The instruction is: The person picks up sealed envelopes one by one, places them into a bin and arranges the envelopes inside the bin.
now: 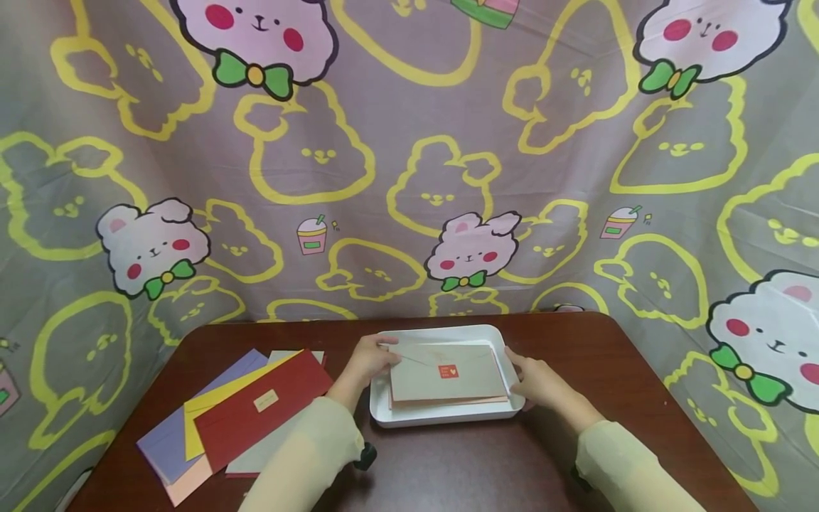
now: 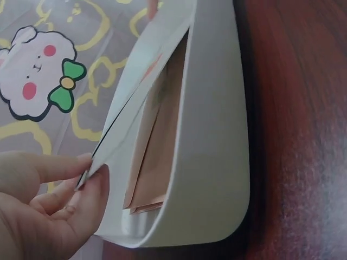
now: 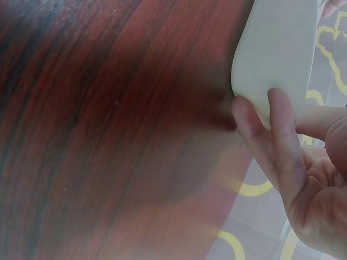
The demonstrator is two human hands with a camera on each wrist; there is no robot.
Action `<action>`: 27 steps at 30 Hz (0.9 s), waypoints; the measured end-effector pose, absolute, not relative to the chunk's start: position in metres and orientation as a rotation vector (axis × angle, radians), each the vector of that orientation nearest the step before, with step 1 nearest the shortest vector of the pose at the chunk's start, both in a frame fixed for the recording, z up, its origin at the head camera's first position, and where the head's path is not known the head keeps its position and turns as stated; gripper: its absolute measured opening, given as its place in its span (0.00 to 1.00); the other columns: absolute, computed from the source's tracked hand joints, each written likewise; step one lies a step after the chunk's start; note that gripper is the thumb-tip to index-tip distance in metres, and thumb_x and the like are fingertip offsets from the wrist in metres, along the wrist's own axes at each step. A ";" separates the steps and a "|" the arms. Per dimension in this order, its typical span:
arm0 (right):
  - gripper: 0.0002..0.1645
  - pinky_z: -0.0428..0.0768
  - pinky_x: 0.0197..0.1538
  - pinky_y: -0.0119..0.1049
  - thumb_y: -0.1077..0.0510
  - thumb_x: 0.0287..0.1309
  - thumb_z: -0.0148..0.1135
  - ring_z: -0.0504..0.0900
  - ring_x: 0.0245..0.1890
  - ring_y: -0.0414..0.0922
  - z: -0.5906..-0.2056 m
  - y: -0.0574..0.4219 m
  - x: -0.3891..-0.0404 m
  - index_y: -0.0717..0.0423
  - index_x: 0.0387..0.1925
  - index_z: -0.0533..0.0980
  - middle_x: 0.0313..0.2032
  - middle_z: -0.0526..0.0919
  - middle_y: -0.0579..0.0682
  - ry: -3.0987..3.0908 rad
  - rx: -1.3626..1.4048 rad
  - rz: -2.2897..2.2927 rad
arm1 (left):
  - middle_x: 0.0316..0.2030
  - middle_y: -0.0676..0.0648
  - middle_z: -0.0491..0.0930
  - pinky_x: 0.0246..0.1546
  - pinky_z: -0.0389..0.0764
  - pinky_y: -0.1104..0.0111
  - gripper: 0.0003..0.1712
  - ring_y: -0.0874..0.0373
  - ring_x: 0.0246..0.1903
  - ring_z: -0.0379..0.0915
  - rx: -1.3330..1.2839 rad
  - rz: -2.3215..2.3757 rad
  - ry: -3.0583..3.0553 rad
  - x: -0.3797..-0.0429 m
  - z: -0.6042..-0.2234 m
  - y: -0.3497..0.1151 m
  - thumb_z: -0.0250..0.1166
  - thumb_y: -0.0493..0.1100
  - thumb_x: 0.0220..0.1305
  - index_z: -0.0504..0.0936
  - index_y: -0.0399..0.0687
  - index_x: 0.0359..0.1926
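Observation:
A white tray (image 1: 448,422) stands on the table with a small stack of envelopes inside. On top is a pale grey envelope (image 1: 422,384) with a red heart sticker (image 1: 448,371). My left hand (image 1: 373,358) pinches this envelope's left edge between thumb and fingers. The left wrist view shows that edge lifted, with brownish-pink envelopes (image 2: 162,146) lying below it in the tray. My right hand (image 1: 540,382) holds the tray's right side, its fingers (image 3: 284,130) against the outer wall near the corner.
Left of the tray, several envelopes lie fanned out: a dark red envelope (image 1: 239,419) on top, a yellow envelope (image 1: 194,427), a purple envelope (image 1: 169,444) and grey and pink ones underneath. A patterned curtain (image 1: 384,178) hangs behind the dark wooden table (image 1: 448,476).

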State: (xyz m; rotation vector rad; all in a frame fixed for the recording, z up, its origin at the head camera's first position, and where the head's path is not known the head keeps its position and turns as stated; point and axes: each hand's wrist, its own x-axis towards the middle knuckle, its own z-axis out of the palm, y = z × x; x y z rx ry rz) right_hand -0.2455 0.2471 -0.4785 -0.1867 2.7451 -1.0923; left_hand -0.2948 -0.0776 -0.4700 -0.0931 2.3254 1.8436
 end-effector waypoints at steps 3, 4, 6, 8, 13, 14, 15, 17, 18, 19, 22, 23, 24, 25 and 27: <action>0.48 0.83 0.21 0.42 0.78 0.51 0.64 0.84 0.25 0.50 -0.478 0.247 -0.246 0.74 0.74 0.57 0.44 0.83 0.72 2.747 -0.181 -1.083 | 0.33 0.41 0.77 0.33 0.84 0.64 0.21 0.56 0.28 0.76 -0.019 1.656 2.489 -0.296 -0.470 -0.074 0.69 0.23 0.55 0.82 0.26 0.52; 0.48 0.83 0.21 0.42 0.78 0.51 0.64 0.84 0.26 0.50 -0.478 0.247 -0.246 0.74 0.74 0.57 0.45 0.83 0.71 2.747 -0.175 -1.083 | 0.32 0.41 0.77 0.31 0.83 0.65 0.21 0.56 0.27 0.75 0.011 1.583 2.550 -0.296 -0.470 -0.073 0.70 0.23 0.55 0.82 0.27 0.52; 0.48 0.83 0.20 0.41 0.78 0.51 0.64 0.84 0.24 0.50 -0.479 0.248 -0.247 0.74 0.74 0.57 0.45 0.83 0.71 2.748 -0.168 -1.082 | 0.33 0.41 0.80 0.30 0.82 0.65 0.20 0.55 0.27 0.75 0.054 1.437 2.660 -0.296 -0.471 -0.072 0.70 0.25 0.54 0.83 0.29 0.51; 0.48 0.82 0.20 0.41 0.78 0.51 0.63 0.83 0.22 0.49 -0.479 0.248 -0.247 0.74 0.74 0.57 0.44 0.83 0.71 2.751 -0.167 -1.080 | 0.36 0.38 0.83 0.32 0.83 0.62 0.20 0.53 0.29 0.77 0.103 1.300 2.751 -0.296 -0.473 -0.070 0.69 0.26 0.53 0.84 0.29 0.50; 0.48 0.82 0.20 0.41 0.77 0.52 0.64 0.82 0.18 0.48 -0.480 0.248 -0.248 0.73 0.74 0.57 0.44 0.83 0.71 2.761 -0.170 -1.064 | 0.44 0.32 0.84 0.45 0.83 0.54 0.21 0.44 0.39 0.80 0.205 1.080 2.874 -0.296 -0.475 -0.065 0.69 0.26 0.49 0.84 0.26 0.48; 0.48 0.82 0.20 0.40 0.77 0.52 0.64 0.82 0.18 0.48 -0.480 0.248 -0.249 0.73 0.74 0.57 0.44 0.83 0.71 2.763 -0.170 -1.060 | 0.45 0.31 0.83 0.47 0.82 0.53 0.22 0.43 0.41 0.80 0.219 1.043 2.889 -0.295 -0.475 -0.064 0.70 0.27 0.48 0.84 0.26 0.49; 0.48 0.82 0.20 0.41 0.77 0.52 0.64 0.82 0.19 0.48 -0.480 0.248 -0.249 0.72 0.74 0.57 0.44 0.83 0.71 2.761 -0.159 -1.066 | 0.46 0.29 0.82 0.49 0.82 0.52 0.24 0.41 0.42 0.80 0.230 1.007 2.900 -0.295 -0.475 -0.063 0.71 0.28 0.48 0.83 0.25 0.49; 0.48 0.82 0.20 0.41 0.77 0.53 0.64 0.82 0.19 0.48 -0.480 0.248 -0.248 0.73 0.74 0.57 0.44 0.83 0.71 2.763 -0.172 -1.062 | 0.48 0.27 0.78 0.51 0.81 0.51 0.26 0.38 0.44 0.80 0.245 0.935 2.914 -0.294 -0.475 -0.061 0.74 0.31 0.47 0.82 0.24 0.50; 0.48 0.82 0.20 0.41 0.77 0.53 0.64 0.82 0.19 0.48 -0.480 0.248 -0.248 0.73 0.74 0.57 0.44 0.83 0.71 2.763 -0.172 -1.063 | 0.48 0.27 0.77 0.51 0.81 0.50 0.27 0.37 0.44 0.80 0.248 0.906 2.921 -0.294 -0.475 -0.060 0.75 0.32 0.47 0.82 0.24 0.51; 0.48 0.82 0.20 0.41 0.77 0.53 0.64 0.82 0.19 0.49 -0.480 0.248 -0.248 0.72 0.75 0.57 0.44 0.83 0.70 2.761 -0.159 -1.069 | 0.48 0.27 0.75 0.50 0.81 0.50 0.27 0.37 0.42 0.79 0.248 0.881 2.925 -0.293 -0.475 -0.058 0.76 0.32 0.46 0.82 0.24 0.50; 0.48 0.83 0.20 0.41 0.77 0.53 0.65 0.83 0.20 0.49 -0.479 0.247 -0.247 0.73 0.74 0.57 0.44 0.83 0.71 2.754 -0.174 -1.072 | 0.44 0.29 0.72 0.44 0.83 0.51 0.23 0.39 0.35 0.78 0.250 0.818 2.944 -0.291 -0.474 -0.055 0.75 0.31 0.46 0.82 0.24 0.45; 0.48 0.83 0.20 0.41 0.77 0.53 0.65 0.83 0.20 0.49 -0.479 0.247 -0.247 0.73 0.74 0.57 0.44 0.83 0.71 2.750 -0.163 -1.080 | 0.43 0.30 0.72 0.41 0.83 0.52 0.21 0.41 0.33 0.77 0.252 0.789 2.955 -0.291 -0.474 -0.055 0.74 0.31 0.46 0.81 0.24 0.43; 0.48 0.83 0.20 0.41 0.77 0.53 0.65 0.83 0.20 0.50 -0.479 0.247 -0.246 0.73 0.74 0.57 0.44 0.83 0.71 2.749 -0.165 -1.080 | 0.42 0.31 0.71 0.40 0.83 0.53 0.19 0.42 0.31 0.76 0.250 0.769 2.964 -0.290 -0.474 -0.054 0.74 0.30 0.46 0.81 0.25 0.41; 0.48 0.83 0.20 0.41 0.77 0.53 0.65 0.83 0.21 0.50 -0.478 0.246 -0.246 0.73 0.74 0.57 0.44 0.83 0.71 2.749 -0.166 -1.079 | 0.41 0.32 0.70 0.38 0.83 0.53 0.17 0.43 0.29 0.75 0.252 0.740 2.975 -0.290 -0.474 -0.053 0.73 0.29 0.46 0.80 0.25 0.39; 0.48 0.83 0.21 0.41 0.77 0.53 0.65 0.83 0.21 0.50 -0.477 0.246 -0.246 0.73 0.74 0.57 0.44 0.83 0.71 2.749 -0.166 -1.077 | 0.41 0.31 0.71 0.37 0.83 0.54 0.14 0.44 0.29 0.75 0.249 0.690 2.993 -0.290 -0.474 -0.052 0.72 0.29 0.48 0.80 0.25 0.37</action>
